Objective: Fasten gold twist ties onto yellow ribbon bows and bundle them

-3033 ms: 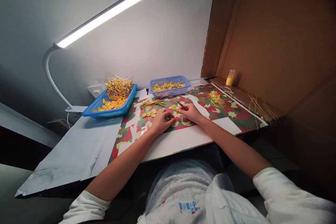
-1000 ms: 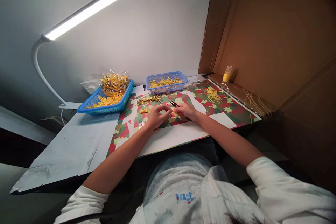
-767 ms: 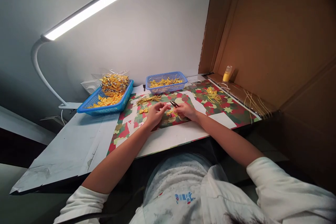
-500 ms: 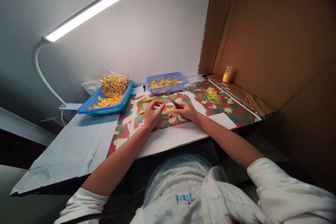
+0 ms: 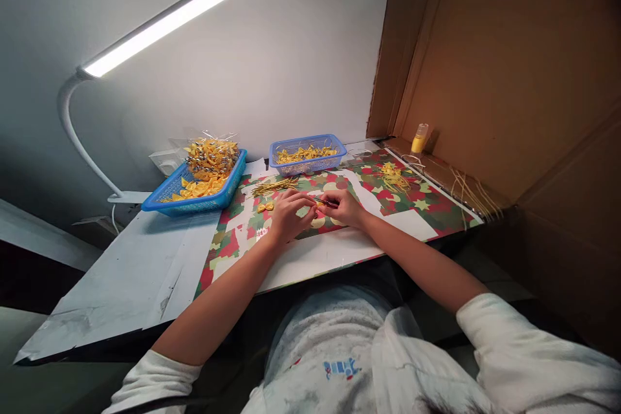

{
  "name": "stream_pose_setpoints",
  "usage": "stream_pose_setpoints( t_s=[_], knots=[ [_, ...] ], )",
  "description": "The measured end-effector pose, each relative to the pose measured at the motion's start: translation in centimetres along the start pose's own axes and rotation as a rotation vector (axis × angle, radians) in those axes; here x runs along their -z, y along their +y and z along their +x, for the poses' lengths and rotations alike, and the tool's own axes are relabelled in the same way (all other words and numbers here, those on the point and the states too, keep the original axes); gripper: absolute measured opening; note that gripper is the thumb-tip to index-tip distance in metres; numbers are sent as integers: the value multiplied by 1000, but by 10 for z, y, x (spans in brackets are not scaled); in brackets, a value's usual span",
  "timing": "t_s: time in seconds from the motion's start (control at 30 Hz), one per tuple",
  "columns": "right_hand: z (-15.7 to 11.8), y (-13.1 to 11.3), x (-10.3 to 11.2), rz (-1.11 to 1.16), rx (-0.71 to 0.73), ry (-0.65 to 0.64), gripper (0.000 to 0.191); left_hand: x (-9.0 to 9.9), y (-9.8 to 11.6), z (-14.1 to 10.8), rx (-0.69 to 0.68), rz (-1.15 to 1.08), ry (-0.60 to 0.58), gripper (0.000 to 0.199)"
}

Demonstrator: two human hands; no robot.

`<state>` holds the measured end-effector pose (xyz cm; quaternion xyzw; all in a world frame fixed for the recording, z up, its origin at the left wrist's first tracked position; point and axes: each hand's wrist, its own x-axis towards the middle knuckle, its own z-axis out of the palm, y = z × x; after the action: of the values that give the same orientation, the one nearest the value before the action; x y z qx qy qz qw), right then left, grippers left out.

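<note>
My left hand (image 5: 290, 215) is bent over the camouflage-patterned mat, its thumb and fingertips pinched together at a small yellow ribbon bow (image 5: 320, 204). Directly opposite, my right hand (image 5: 345, 208) grips a slim dark pointed tool (image 5: 330, 204), which looks like tweezers. Its tip points left, at the bow and my left fingertips. Fingers cover most of the bow, and the fine detail of the contact is too small to make out. Another yellow bow (image 5: 265, 207) lies on the mat just left of my left hand. Behind that hand is a bundle of gold twist ties (image 5: 275, 187).
A blue basket (image 5: 182, 208) at the left holds yellow bows and a filled clear bag. The purple-blue basket (image 5: 308, 167) behind my hands holds more yellow pieces. Yellow corded bows (image 5: 395, 178) lie to the right. A lamp (image 5: 179, 13) hangs overhead; a small bottle (image 5: 420, 138) stands far right.
My left hand has moved right and its fingers have closed at the bow beside my right hand. The dark tool has swung from pointing up-left to lying nearly level. A silvery bell is now hidden.
</note>
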<state>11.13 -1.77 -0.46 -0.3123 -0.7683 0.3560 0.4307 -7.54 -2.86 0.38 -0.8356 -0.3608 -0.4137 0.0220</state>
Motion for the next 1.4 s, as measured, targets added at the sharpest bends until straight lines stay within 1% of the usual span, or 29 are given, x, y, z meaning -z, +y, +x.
stream_pose_setpoints(
  t_s=[0.07,0.13,0.23,0.43,0.57,0.67,0.77,0.87,1.0,1.17,1.23,1.3,1.4],
  knots=[
    [1,1,0,1,15,14,30,0,0,1,-36,53,-14,18],
    [2,2,-1,16,-1,26,33,0,-1,1,-58,86,-39,18],
    [2,1,-1,76,-52,18,36,-3,-2,1,-36,68,-49,16],
    [2,1,0,169,-100,-9,39,-6,-5,0,116,-159,-26,18],
    [2,0,0,184,-115,-14,39,-5,-8,0,289,-238,35,18],
    [2,-2,-1,164,-82,18,38,-6,-12,-1,387,-406,24,21],
    [2,-3,0,151,-53,70,37,-9,-14,-3,433,-633,-23,24],
    [3,-1,0,131,-49,100,38,-12,-15,-4,472,-760,-3,28],
    [3,3,0,109,-36,114,38,-13,-13,-4,486,-812,20,29],
    [2,0,1,90,-11,120,40,-11,-9,-3,446,-767,44,21],
    [2,-2,1,75,-3,136,41,-9,-7,-2,445,-804,51,19],
    [1,-2,0,62,3,153,43,-6,-4,0,478,-895,30,19],
    [1,1,-1,49,22,163,48,-4,-2,2,590,-1035,-40,23]
  ],
)
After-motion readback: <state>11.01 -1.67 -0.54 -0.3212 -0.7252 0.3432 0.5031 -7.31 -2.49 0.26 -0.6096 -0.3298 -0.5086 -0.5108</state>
